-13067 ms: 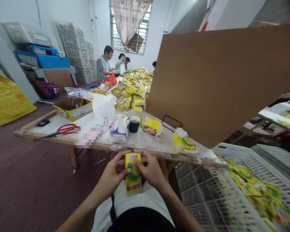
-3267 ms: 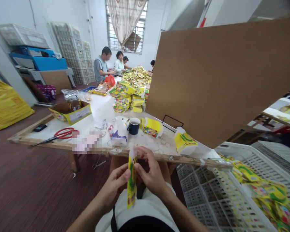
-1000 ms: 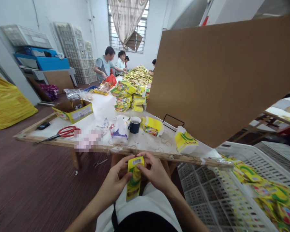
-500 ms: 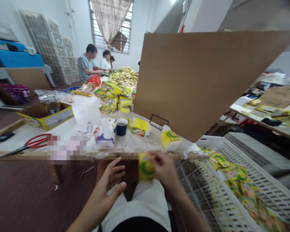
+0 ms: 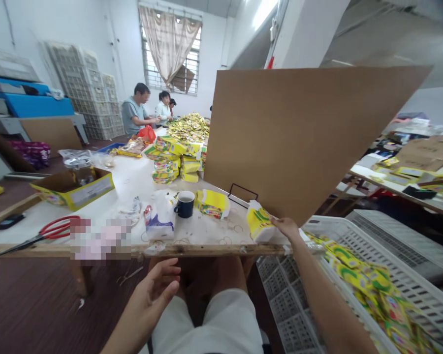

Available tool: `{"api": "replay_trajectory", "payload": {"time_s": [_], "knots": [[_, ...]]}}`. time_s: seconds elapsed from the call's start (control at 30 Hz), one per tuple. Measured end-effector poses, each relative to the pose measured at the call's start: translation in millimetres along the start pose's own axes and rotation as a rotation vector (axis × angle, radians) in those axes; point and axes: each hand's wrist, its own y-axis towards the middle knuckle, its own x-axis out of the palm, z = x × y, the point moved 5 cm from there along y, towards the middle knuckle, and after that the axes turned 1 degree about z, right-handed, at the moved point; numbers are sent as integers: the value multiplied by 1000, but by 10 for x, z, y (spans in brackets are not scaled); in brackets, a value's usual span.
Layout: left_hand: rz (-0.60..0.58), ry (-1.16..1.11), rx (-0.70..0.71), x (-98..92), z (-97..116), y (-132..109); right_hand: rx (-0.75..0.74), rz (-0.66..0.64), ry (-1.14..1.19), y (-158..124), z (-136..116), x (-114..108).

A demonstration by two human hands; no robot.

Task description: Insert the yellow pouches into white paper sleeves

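Observation:
My right hand (image 5: 288, 228) reaches over the table edge to a small yellow printed carton (image 5: 259, 225) with white flaps. Its fingers are pressed together against the carton's right side; what they hold, if anything, is hidden. Above my lap, my left hand (image 5: 157, 285) is open, fingers apart and slightly curled, with nothing in it. Another yellow carton (image 5: 212, 203) lies on its side beside a dark blue mug (image 5: 185, 204). To my right, a white plastic crate (image 5: 339, 225) holds many yellow packets (image 5: 372, 280).
A large cardboard sheet (image 5: 291, 142) stands upright behind the cartons, near a black wire stand (image 5: 242, 192). Red-handled scissors (image 5: 61, 227), a tissue pack (image 5: 158, 223) and an open yellow box (image 5: 74, 189) are on the left. Co-workers sit by a packet heap (image 5: 188, 127) farther back.
My right hand has moved from above my lap, where it held a yellow packet, forward and right to the carton. That packet is out of sight now. My left hand has lowered slightly.

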Motion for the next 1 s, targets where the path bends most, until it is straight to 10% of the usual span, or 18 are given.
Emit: {"api": "replay_trajectory", "payload": {"time_s": [0.23,0.4,0.6,1.0], "knots": [[27,6,-23,6,27,27,219,-147,498,-351,-132,53],[-19,-93,-13,116,67,-7,219,-396,885,-1502,-886,439],[67,-395,12,38,1,-64,449,-1060,1411,-2933,-1809,896],[112,-487,-67,66,17,-12,201,-914,1161,-2912,-1829,849]]}}
